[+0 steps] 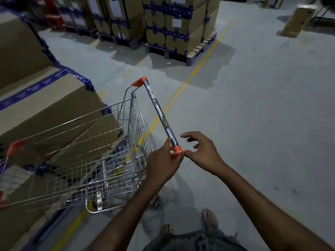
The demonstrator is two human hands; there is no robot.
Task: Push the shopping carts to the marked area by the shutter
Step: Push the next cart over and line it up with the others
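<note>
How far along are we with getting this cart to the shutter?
Barely started. No shutter in view; the shopping cart sits beside stacked boxes. The left hand holds the near end of the handle, the right hand hovers open beside it. The whole push remains.

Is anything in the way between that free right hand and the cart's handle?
Nothing visible does. The right hand is open just beside the orange end cap of the handle, with no object between them. The left hand holds that same end, so free room there is tight.
</note>
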